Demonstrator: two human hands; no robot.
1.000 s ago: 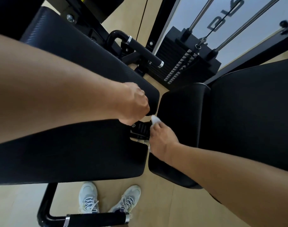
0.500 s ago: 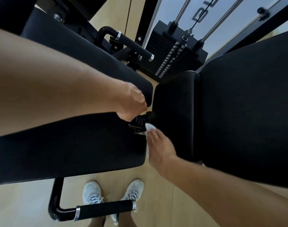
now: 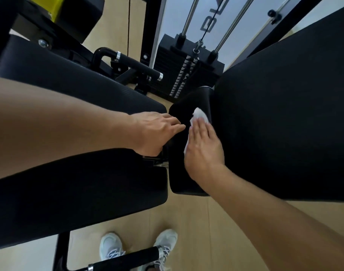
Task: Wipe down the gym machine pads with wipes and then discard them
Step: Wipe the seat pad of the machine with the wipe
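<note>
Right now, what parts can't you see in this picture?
- Most of the wipe, head view: the right hand lies flat on it.
- The left hand's fingertips, head view: they dip into the gap beside the narrow pad.
- The lettering behind the weight stack: cut off by the top edge.
- The shoes: partly behind the handle bar.

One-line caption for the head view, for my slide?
Right hand presses a white wipe flat on the small black pad.

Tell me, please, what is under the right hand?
A white wipe lies under the flat right hand, pressed on the small black pad. Only its edges show; the rest is covered.
</note>
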